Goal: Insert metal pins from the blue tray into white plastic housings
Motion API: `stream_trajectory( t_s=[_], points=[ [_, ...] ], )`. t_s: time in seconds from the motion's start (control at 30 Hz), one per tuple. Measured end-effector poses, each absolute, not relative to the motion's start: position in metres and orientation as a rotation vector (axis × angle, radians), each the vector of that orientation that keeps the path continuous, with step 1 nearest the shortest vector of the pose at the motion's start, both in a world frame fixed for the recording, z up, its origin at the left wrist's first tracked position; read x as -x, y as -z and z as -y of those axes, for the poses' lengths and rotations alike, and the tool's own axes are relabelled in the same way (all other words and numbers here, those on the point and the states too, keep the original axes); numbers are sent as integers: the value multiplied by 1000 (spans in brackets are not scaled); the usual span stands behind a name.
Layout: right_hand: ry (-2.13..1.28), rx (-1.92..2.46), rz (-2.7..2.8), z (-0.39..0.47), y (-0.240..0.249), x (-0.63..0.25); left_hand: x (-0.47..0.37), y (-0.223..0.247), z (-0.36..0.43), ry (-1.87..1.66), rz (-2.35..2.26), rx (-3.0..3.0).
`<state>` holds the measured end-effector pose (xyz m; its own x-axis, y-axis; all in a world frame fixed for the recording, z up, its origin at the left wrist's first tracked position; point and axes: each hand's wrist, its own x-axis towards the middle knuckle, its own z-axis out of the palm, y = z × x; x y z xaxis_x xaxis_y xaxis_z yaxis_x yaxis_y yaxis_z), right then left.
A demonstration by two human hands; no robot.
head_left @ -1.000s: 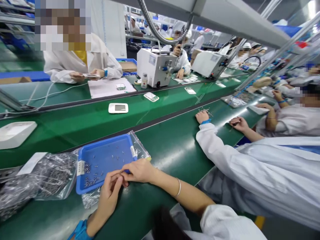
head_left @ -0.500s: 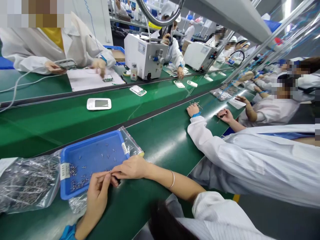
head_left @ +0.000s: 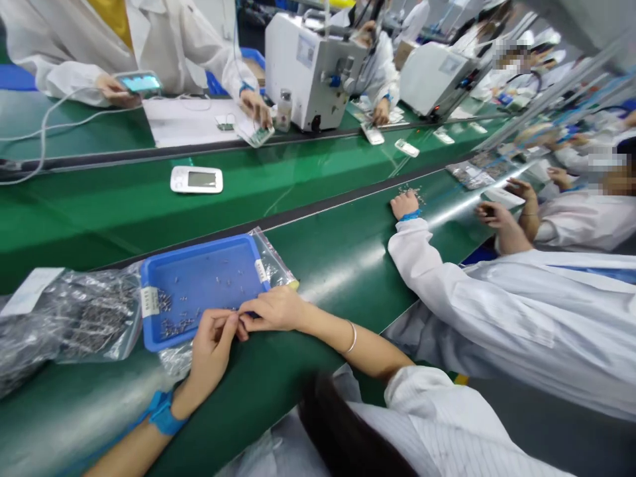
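Observation:
My left hand (head_left: 211, 348), with a blue wristband (head_left: 166, 412), is closed in a pinch at the near edge of a blue tray (head_left: 209, 246). My right hand (head_left: 275, 309), with a silver bangle on the wrist, meets it there, thumb and fingers pressed together. Whatever lies between the fingertips is too small to name. Small metal parts (head_left: 176, 324) are scattered in the tray, thickest at its left end. To the left lies a clear plastic bag (head_left: 102, 318) full of similar metal pieces. Another clear bag (head_left: 273, 262) sticks out beyond the tray's right side.
Past the tray runs a green conveyor belt (head_left: 124, 228) carrying a white device with a screen (head_left: 197, 179). Across it, a co-worker's hand (head_left: 256, 109) touches a white part beside a white machine (head_left: 311, 73). On my right, a co-worker's sleeve (head_left: 422, 252) reaches over the bench.
The view has shifted, so the tray and my hands sit higher and further right. My hands stay pinched together. The co-worker opposite has picked up a white part from the belt.

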<state>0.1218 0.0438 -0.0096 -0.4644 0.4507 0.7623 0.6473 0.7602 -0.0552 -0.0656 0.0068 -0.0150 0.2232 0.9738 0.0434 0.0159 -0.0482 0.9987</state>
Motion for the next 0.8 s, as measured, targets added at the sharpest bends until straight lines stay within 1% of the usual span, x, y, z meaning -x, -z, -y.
stream_trajectory(
  t_s=[0.23,0.47,0.8],
  points=[
    [148,926,2216,-41,3,-128,60,11,-10,-969,-965,-1351],
    [103,1080,2273,-45,8,-132,60,11,-14,-916,-901,-1357],
    [11,1306,2298,-47,15,-130,57,7,-12,-943,-794,-1351]
  ],
)
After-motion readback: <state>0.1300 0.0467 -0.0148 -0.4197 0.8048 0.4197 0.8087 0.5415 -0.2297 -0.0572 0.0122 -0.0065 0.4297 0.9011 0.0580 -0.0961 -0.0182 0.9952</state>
